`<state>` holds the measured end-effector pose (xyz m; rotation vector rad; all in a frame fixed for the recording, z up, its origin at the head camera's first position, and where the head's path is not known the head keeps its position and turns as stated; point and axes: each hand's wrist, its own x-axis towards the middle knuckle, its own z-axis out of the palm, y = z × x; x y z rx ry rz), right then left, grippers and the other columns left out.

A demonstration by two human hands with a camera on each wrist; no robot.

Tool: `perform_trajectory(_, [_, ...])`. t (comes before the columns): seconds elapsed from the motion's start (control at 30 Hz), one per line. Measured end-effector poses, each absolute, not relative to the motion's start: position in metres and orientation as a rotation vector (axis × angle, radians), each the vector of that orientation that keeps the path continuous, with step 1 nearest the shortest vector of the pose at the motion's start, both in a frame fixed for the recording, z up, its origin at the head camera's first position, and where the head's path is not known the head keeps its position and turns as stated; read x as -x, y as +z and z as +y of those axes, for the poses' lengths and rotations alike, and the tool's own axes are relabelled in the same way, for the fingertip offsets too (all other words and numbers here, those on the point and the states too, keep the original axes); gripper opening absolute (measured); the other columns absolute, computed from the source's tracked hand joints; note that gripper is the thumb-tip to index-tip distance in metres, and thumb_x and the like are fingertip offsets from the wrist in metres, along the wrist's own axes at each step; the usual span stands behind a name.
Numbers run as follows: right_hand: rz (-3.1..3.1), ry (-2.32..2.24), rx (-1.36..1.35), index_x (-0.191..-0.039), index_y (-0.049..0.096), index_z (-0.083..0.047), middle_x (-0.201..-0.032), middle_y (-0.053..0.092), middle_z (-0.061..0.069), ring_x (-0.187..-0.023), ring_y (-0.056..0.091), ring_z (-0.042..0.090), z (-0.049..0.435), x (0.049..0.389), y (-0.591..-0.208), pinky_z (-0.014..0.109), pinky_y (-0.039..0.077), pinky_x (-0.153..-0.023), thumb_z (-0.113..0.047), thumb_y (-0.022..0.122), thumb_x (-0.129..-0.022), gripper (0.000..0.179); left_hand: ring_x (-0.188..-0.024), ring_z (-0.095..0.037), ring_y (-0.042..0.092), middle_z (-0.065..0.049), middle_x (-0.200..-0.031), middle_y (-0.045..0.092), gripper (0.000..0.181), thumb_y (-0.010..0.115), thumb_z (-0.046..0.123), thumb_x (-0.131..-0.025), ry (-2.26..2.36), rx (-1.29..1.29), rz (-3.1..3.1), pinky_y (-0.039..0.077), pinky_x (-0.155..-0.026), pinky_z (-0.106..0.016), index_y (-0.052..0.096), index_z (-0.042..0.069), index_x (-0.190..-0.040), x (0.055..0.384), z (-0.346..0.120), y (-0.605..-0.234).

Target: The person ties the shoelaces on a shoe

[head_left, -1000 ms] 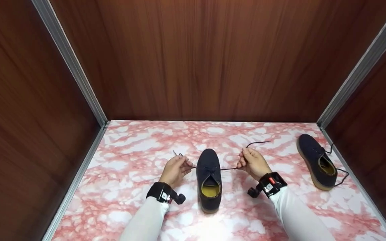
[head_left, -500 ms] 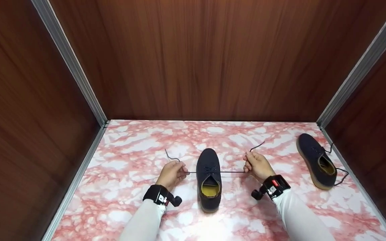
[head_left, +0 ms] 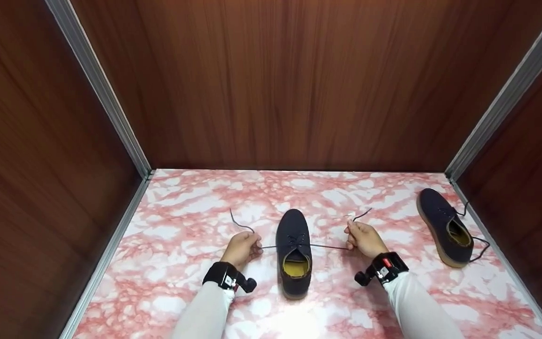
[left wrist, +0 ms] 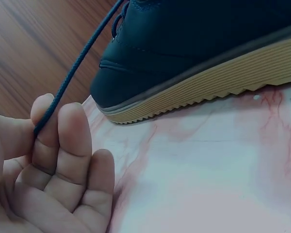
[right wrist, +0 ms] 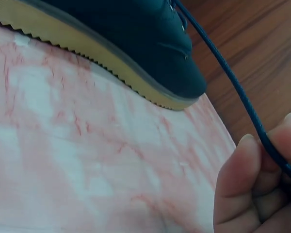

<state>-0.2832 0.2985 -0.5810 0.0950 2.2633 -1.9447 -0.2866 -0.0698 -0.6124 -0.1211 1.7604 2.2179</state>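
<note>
A dark navy shoe (head_left: 292, 225) with a yellow insole stands upright in the middle of the table, toe pointing away. My left hand (head_left: 241, 249) pinches one end of its shoelace (left wrist: 77, 60) between thumb and fingers, left of the shoe. On the other side my right hand (head_left: 365, 239) pinches the opposite end of the shoelace (right wrist: 228, 68). The lace runs nearly straight from each hand to the shoe's throat. Short loose tails stick up beyond both hands. Both wrist views show the shoe's tan ridged sole (left wrist: 208, 80) on the table.
A second navy shoe (head_left: 433, 207), its laces loose, lies at the right near the side wall. The table (head_left: 181, 301) has a red and white marbled top. Brown wood panels (head_left: 271, 84) with grey metal corner strips enclose it at the back and sides.
Both hands have moved apart and slightly toward the body, drawing the lace out to each side. The lace line across the shoe sits closer to the opening. Neither shoe has moved.
</note>
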Motion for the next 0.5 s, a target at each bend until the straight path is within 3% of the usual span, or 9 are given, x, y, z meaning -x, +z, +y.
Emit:
perform_trajectory(0.2, [2.159, -1.994, -0.176, -0.099, 0.055, -0.001, -0.057, 0.04, -0.004, -0.059, 0.053, 0.012, 0.297, 0.279, -0.588, 0.036, 0.058, -0.067, -0.03, 0.039, -0.115, 0.037, -0.069, -0.012, 0.061, 0.001, -0.078, 0.061, 0.015, 0.053, 0.011, -0.107, 2.218, 0.132, 1.769, 0.055, -0.075, -0.028, 0.06, 0.002, -0.098, 0.286, -0.069, -0.613])
perform_trajectory(0.5, [1.856, -2.14, -0.228, -0.093, 0.05, -0.009, -0.062, 0.035, -0.005, -0.06, 0.037, 0.014, 0.275, 0.274, -0.588, 0.033, 0.042, -0.064, -0.027, 0.036, -0.115, 0.033, -0.069, -0.014, 0.063, 0.001, -0.075, 0.061, 0.014, 0.055, 0.009, -0.103, 2.209, 0.122, 1.796, 0.054, -0.073, -0.028, 0.06, 0.004, -0.091, 0.287, -0.065, -0.614])
